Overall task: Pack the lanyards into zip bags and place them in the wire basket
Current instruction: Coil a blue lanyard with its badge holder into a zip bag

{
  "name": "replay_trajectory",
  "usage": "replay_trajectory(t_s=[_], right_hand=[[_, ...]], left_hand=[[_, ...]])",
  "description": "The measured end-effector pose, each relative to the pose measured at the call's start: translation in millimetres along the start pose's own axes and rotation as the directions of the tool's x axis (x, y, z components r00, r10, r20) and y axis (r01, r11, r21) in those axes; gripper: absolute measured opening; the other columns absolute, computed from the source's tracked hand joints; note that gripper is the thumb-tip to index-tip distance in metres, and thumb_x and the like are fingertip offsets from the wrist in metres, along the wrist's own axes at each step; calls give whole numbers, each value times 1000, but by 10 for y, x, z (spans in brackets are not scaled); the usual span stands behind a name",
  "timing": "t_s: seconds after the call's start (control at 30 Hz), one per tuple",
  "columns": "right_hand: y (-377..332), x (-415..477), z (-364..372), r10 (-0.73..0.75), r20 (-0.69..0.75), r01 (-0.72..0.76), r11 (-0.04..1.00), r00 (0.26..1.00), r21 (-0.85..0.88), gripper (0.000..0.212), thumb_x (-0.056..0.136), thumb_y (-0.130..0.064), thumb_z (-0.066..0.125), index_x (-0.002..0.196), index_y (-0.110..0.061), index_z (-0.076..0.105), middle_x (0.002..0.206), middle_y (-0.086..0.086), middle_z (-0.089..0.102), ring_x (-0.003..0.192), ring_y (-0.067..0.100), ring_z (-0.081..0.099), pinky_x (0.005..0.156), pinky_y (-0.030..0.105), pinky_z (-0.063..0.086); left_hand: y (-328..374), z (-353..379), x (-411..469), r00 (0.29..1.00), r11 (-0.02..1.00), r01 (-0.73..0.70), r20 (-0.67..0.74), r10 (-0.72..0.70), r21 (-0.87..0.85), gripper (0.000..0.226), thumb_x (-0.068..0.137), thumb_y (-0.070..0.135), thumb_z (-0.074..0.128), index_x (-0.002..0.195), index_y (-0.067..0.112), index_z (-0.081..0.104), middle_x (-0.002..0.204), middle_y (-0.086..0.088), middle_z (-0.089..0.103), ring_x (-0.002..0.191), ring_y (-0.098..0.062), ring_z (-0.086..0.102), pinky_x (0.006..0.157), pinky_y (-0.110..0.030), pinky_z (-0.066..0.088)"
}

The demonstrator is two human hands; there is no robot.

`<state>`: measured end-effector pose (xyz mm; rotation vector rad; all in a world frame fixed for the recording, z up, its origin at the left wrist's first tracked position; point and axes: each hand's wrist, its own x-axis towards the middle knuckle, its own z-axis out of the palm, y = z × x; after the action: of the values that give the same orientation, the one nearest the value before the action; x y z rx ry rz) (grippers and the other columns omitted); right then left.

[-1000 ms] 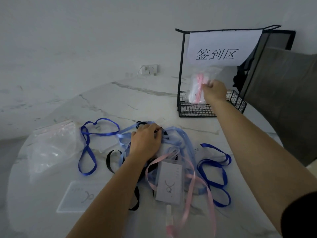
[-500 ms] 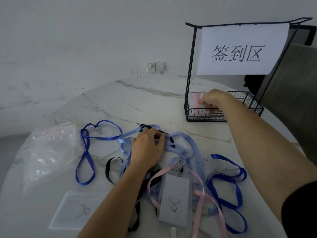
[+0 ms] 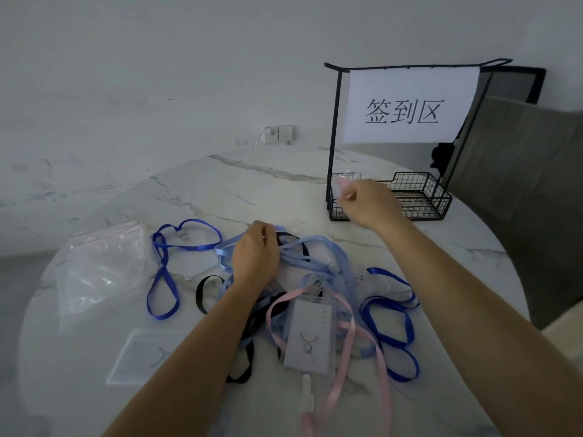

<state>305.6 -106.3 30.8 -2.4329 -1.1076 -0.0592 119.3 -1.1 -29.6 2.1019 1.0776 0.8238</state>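
Observation:
A tangle of lanyards lies mid-table: light blue ones [image 3: 318,247], a pink one [image 3: 350,329] with a badge holder [image 3: 310,335], a black one [image 3: 200,291], and dark blue ones [image 3: 162,272]. My left hand [image 3: 255,253] rests on the pile, fingers curled round light blue strands. The black wire basket [image 3: 422,197] stands at the back right. In its left end sits a zip bag [image 3: 347,178] with a pink lanyard inside. My right hand [image 3: 369,203] hovers just in front of it, fingers loosely curled, fingertips beside the bag.
Empty zip bags [image 3: 101,269] lie in a heap at the left. A loose badge holder [image 3: 148,354] lies near the table's front left. A paper sign [image 3: 407,105] hangs from the basket's frame. A grey chair [image 3: 520,190] stands behind the table at the right.
My right hand lowered the bagged pink lanyard into the basket, then drew back out toward me. My left hand stayed on the light blue strands.

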Motion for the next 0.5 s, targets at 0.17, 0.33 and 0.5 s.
replay_trajectory(t_s=[0.17,0.33,0.5], right_hand=[[-202,-564,246,-142,257,83,970,956,227,37,99,-25,47,132,-19,63,140,3,59,129,22,54,107,39,43],[-266,-830,493,-128,248,117,991,960,57,63,81,-62,63,135,-30,55,133,10,51,125,30,49,94,41,48],[-276,-979,616,-152,-108,169,970,982,176,22,95,-40,59,104,-30,75,111,-2,66,104,19,60,83,35,50]], left_hand=[[-22,-270,-79,999,993,30,23,-28,-111,28,96,6,37,114,11,58,105,-3,65,86,-20,57,70,-28,42],[-239,-468,-409,995,999,-8,98,5,37,25,93,6,46,113,12,59,106,-2,64,92,-21,59,76,-33,46],[-358,-538,-570,996,998,46,78,-43,-35,30,92,5,45,114,14,63,109,-1,66,99,-18,59,82,-26,41]])
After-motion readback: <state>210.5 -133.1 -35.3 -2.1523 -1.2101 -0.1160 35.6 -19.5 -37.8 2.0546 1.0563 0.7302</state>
